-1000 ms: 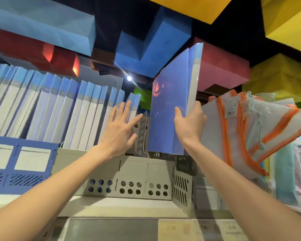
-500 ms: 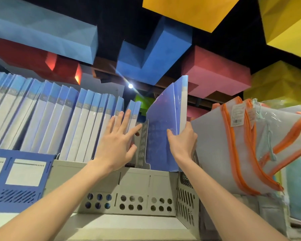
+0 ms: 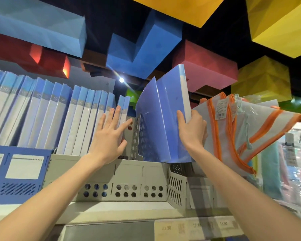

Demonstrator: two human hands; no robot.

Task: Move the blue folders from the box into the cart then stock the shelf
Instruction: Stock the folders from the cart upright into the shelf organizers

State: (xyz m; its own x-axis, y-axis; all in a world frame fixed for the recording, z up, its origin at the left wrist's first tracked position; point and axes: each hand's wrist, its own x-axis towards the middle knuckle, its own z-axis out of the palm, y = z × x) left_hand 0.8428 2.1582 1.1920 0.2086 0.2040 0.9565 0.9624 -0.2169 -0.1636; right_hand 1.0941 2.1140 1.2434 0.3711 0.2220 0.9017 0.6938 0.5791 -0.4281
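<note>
Gripping blue folders point(image 3: 165, 119), right hand point(image 3: 192, 131); price tag point(image 3: 166, 228) reads perhaps 23.90.

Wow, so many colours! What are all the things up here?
grey rack: one, grey, on the shelf, centre
blue rack: one, blue, left of the grey rack
shelved folders: many, blue and white, upright in a row at left
held folders: two it seems, blue, tilted over the grey rack's right end
mesh pouches: several, pale with orange zips, right
ceiling blocks: several, blue, red, pink, yellow, overhead
price labels: three, pale, shelf edge below
left hand: one, flat against shelved folders
right hand: one, gripping held folders
</note>
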